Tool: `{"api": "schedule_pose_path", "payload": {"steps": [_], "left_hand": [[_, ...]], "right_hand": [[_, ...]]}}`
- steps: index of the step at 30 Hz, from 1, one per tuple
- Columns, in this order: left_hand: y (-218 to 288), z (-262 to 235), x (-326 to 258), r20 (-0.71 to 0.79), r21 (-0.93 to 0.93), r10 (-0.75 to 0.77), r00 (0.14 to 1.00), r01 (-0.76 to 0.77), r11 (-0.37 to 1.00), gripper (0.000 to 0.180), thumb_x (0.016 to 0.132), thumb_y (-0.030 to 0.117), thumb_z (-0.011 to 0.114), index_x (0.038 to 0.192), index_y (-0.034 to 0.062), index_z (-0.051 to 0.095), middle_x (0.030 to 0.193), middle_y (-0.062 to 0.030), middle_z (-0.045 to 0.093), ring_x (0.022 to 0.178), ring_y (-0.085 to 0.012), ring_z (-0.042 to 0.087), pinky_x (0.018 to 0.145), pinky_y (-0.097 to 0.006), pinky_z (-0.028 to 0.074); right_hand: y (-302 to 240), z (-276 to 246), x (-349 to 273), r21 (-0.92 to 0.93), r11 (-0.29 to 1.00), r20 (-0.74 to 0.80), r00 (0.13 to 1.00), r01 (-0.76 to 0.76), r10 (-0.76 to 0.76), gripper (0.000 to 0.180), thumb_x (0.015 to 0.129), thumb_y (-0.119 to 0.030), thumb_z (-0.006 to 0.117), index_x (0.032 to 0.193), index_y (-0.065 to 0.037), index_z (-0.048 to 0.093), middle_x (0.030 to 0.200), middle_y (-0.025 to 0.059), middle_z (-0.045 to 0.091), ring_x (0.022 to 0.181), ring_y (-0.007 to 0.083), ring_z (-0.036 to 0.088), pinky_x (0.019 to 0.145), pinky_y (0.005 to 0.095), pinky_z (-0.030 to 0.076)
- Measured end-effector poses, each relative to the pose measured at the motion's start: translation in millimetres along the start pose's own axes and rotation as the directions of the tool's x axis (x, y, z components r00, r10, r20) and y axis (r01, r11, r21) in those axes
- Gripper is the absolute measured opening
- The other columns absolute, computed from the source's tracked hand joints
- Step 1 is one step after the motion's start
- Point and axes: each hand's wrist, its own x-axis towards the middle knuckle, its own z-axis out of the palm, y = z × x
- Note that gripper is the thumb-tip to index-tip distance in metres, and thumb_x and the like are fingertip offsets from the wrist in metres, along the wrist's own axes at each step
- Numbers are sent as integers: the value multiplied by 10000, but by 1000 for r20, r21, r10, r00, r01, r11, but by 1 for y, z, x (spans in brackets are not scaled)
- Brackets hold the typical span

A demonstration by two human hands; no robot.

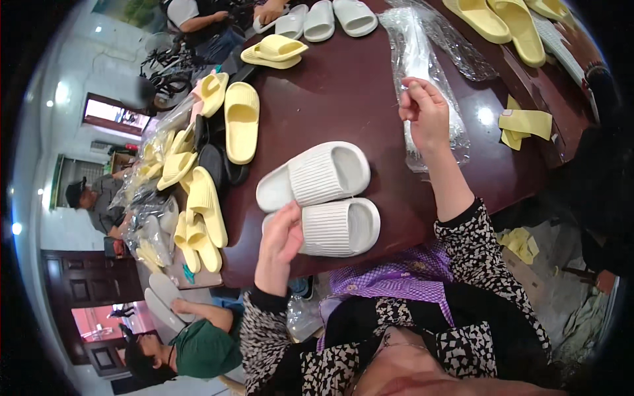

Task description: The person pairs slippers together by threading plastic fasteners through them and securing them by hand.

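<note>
Your left hand (281, 239) is resting loosely curled against the near white slipper (340, 226), while your right hand (424, 113) is pinching the clear plastic bag (422, 63).

Two white ribbed slides (323, 198) side by side at the near edge of the bench (343, 92). Three more white slides (321, 20) at the far edge. Three yellow slides (505, 23) top right. Two clear plastic bags (422, 72) (overlapping). Yellow pile (191, 198) at left: too jumbled to count.

Bright overhead light, glare spots on the dark table (343, 86), fisheye-warped black edges.
</note>
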Motion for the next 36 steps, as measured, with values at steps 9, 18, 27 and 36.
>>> {"api": "schedule_pose_path", "payload": {"steps": [9, 18, 27, 36], "left_hand": [[-12, 12, -26, -196, -616, 273, 942, -335, 713, 393, 910, 73, 465, 1267, -77, 402, 1316, -238, 446, 1233, -361, 432, 1084, -457, 317], [-27, 22, 12, -207, -533, 320, 925, -380, 755, 276, 919, 104, 474, 1151, -42, 499, 1203, -279, 534, 1130, -380, 533, 985, -502, 426], [-71, -18, -52, -193, -511, 302, 934, -358, 782, 217, 897, 115, 527, 1092, 21, 551, 905, -116, 654, 819, -273, 642, 786, -438, 515], [-92, -59, -97, -430, -508, 252, 867, -462, 727, 180, 854, 105, 585, 1023, 46, 582, 820, -79, 619, 701, -186, 583, 662, -362, 491]], "right_hand": [[1, 3, 4, -50, 997, 72, 995, -64, 67, 170, 931, -113, 521, 999, 13, 615, 686, 24, 537, 550, 84, 436, 494, 230, 357], [19, -38, 17, -60, 997, 16, 999, -44, 45, 302, 932, -105, 489, 1197, 39, 506, 735, 10, 491, 634, 81, 451, 535, 231, 355], [27, -64, 36, -6, 994, 363, 926, -112, 106, 283, 957, -148, 490, 1192, 6, 526, 757, 22, 502, 633, 98, 417, 635, 267, 375], [22, -47, 32, 40, 994, 281, 956, -97, 82, 251, 952, -144, 494, 1144, 6, 549, 849, 69, 572, 775, 155, 514, 713, 306, 412]]}}
